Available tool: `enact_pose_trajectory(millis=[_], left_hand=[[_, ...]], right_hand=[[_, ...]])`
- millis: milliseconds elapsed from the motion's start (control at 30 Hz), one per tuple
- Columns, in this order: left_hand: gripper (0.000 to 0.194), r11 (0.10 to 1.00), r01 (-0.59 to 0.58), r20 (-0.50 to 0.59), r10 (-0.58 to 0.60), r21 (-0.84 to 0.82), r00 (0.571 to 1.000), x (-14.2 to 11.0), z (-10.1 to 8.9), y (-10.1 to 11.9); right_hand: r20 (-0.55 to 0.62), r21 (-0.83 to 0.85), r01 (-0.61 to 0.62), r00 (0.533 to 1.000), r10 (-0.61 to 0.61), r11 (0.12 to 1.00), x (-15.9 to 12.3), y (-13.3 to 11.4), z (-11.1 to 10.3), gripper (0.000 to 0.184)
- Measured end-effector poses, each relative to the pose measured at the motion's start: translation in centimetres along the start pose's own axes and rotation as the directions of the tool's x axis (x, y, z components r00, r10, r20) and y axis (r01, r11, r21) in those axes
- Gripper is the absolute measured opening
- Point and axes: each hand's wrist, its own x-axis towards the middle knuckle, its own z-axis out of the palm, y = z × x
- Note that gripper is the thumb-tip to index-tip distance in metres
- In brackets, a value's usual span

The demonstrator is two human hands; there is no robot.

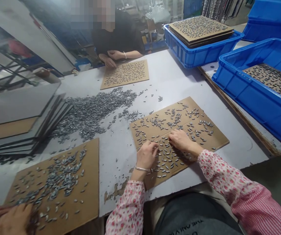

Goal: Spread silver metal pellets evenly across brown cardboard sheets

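Observation:
A brown cardboard sheet (pixel 219 138) lies in front of me, scattered with small grey metal pieces (pixel 166 151) shaped like pointed ovals. Over its left part is my left hand (pixel 146 156), wearing a bracelet, with thumb and fingers pinched together at the pieces. My right hand (pixel 181 140) rests near the sheet's middle, its fingers curled down onto the pieces. What either set of fingertips holds, if anything, is too small and covered to make out. Pieces near my body lie spaced apart; those on the far half sit in looser clusters.
A large heap of grey pieces (pixel 89 111) covers the table's middle left. Other people's hands work at a far sheet (pixel 142 70) and a near-left sheet (pixel 91 182). Stacked boards (pixel 20 104) stand left. Blue crates (pixel 189 57) with loaded sheets sit right.

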Motion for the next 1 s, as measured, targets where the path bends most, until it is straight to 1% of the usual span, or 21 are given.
enact_pose_trajectory(millis=[100,233,300,367,533,700,800,867,933,1000], left_hand=[[0.018,1.0,-0.025,0.043,0.024,0.006,0.999,0.2,0.0,0.9],[0.018,0.993,-0.099,0.096,0.092,0.066,0.991,0.3,0.7,1.7],[0.019,0.99,-0.114,0.108,0.105,0.086,0.989,0.4,1.0,1.8],[0.019,0.989,-0.109,0.095,0.1,0.097,0.99,0.4,1.3,1.8],[0.018,0.99,-0.101,0.08,0.093,0.102,0.992,0.5,2.1,1.8],[0.018,0.99,-0.118,0.055,0.114,0.071,0.992,0.5,3.0,0.9],[0.019,0.996,-0.087,0.008,0.087,0.012,0.996,0.3,2.8,0.1],[0.02,0.999,-0.046,-0.022,0.046,-0.019,0.999,0.3,2.2,-0.3],[0.02,0.999,-0.01,-0.026,0.009,-0.03,1.0,0.4,1.5,-0.3],[0.018,1.0,0.007,-0.013,-0.007,-0.024,1.0,0.7,0.9,0.1]], right_hand=[[0.001,0.001,-0.004,1.0,0.004,1.0,-0.2,0.1,0.0,0.019],[0.011,0.051,0.011,1.0,-0.011,0.999,-0.5,-0.1,0.0,0.02],[0.034,0.067,0.024,0.999,-0.026,0.997,-0.7,-0.4,0.1,0.02],[0.038,0.058,0.033,0.999,-0.035,0.998,-0.8,-0.7,0.2,0.02],[-0.002,-0.005,0.025,1.0,-0.025,1.0,-0.9,-1.5,0.7,0.022],[-0.015,0.011,0.038,0.999,-0.037,0.999,-0.8,-2.3,0.9,0.022],[-0.01,0.054,0.011,1.0,-0.01,0.998,-0.8,-2.0,0.1,0.022],[-0.014,0.086,-0.049,0.999,0.05,0.995,-0.7,-1.3,-0.4,0.022],[-0.031,0.105,-0.104,0.994,0.108,0.989,-0.5,-0.4,-0.6,0.022],[-0.051,0.111,-0.116,0.991,0.122,0.987,0.0,0.4,-0.4,0.021]])
